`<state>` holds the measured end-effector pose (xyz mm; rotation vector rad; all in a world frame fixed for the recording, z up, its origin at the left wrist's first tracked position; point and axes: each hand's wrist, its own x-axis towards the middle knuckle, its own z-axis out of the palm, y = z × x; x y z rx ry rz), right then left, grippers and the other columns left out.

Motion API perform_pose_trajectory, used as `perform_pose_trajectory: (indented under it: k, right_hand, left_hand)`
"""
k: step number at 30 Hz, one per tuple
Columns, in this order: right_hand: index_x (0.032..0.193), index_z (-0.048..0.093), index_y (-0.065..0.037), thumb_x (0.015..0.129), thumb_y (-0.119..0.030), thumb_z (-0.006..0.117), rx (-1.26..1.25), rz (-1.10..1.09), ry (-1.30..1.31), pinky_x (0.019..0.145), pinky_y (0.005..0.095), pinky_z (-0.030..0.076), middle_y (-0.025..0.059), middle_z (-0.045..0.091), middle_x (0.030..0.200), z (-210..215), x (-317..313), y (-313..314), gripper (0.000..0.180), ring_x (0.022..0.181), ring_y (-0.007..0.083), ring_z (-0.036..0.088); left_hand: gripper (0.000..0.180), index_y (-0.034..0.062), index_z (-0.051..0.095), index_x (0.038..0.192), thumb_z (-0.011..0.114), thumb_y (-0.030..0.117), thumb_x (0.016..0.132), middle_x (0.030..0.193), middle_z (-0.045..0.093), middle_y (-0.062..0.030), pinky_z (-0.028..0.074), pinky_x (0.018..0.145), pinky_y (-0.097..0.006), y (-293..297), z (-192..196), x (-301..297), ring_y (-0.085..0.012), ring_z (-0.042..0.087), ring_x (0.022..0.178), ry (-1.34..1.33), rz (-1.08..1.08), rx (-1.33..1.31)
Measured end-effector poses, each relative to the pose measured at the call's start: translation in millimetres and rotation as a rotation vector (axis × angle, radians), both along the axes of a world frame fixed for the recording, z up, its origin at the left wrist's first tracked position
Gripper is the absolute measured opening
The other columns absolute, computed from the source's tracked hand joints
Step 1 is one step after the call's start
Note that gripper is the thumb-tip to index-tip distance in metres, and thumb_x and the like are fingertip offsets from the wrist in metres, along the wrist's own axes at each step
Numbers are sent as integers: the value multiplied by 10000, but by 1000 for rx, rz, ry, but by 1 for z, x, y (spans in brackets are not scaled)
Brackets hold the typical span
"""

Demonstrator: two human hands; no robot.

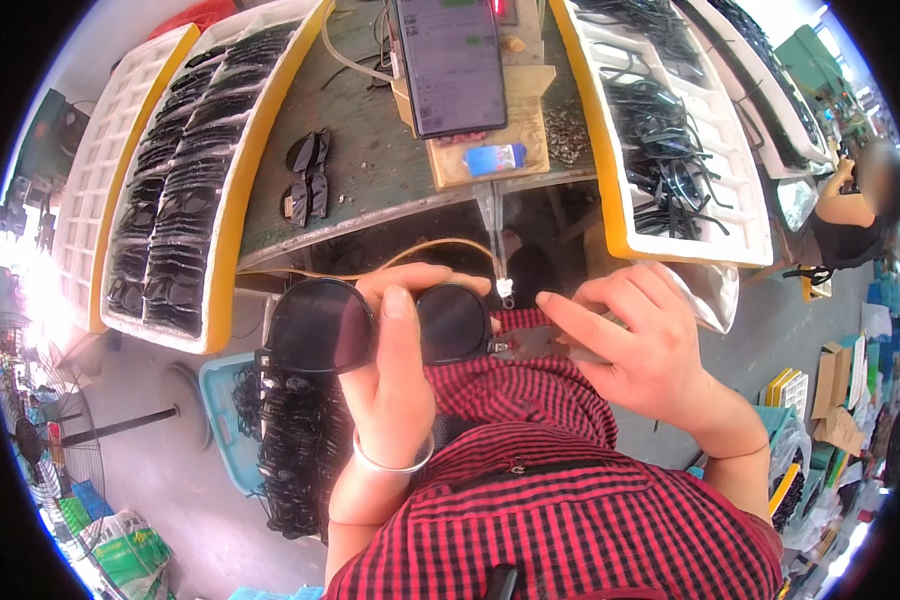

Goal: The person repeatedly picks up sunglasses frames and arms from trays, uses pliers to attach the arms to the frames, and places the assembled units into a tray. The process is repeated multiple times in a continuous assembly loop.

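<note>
Left hand (395,360) has its grip closed on a sunglasses front (375,325), thumb laid over the bridge between the two dark round lenses, fingers curled over the top edge. The front sits just below the near edge of the table (390,170), above the red checked lap. Right hand (635,345) is at the front's right end, grip closed around small metal pliers (530,343), index finger stretched along them; the plier tips touch the front's right hinge corner. A silver bangle (395,462) is on the left wrist. A thin tool tip (505,290) hangs from the table edge just above the front's right lens. On the table: a phone (448,62) propped on a wooden block, two loose dark sunglasses (307,178) to its left, a yellow-edged tray of dark lenses (185,170) further left, a yellow-edged tray of black frames (670,130) to the right. A blue bin of black frame parts (270,440) stands on the floor left of the lap.
</note>
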<state>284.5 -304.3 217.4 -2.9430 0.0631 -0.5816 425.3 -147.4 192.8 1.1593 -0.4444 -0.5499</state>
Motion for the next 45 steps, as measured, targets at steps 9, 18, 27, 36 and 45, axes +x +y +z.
perform_pose_trajectory:
  k: [9,18,27,36,45]
  right_hand:
    - [1088,682,-55,748,-172,777,1240,-101,390,698,285,483,41,635,803,-6,-20,-7,372,756,131,606]
    - [940,677,-71,751,-150,627,-102,-513,309,747,429,513,135,668,833,-7,47,-148,211,822,321,650]
    - [1020,649,-64,714,-71,676,-135,-418,-67,752,448,473,129,624,853,-22,34,-150,307,855,342,599]
    - [1122,638,-30,720,-120,769,383,-253,-12,861,390,486,136,649,1019,-47,-17,-72,432,957,316,610]
    - [1154,592,3,751,-30,725,826,-387,-191,867,314,477,80,664,1018,-81,-62,-42,425,925,180,629]
  left_hand:
    - [258,-34,522,1066,339,147,1042,982,669,-191,555,776,-323,-1,3,-5,-208,661,829,54,-95,-85]
    - [216,-3,525,958,371,132,1027,913,652,-199,528,773,-388,-12,-26,-2,-264,637,789,91,-17,-149]
    - [279,29,555,1066,703,163,870,757,576,-33,500,611,-296,37,-62,82,-126,561,621,-193,288,464]
    - [383,45,534,1023,723,291,797,983,658,-142,534,781,-443,-30,-87,221,-341,644,952,-853,539,1314]
    - [155,73,609,908,666,156,791,923,622,-118,509,769,-449,-38,-128,232,-328,597,929,-1120,633,1061]
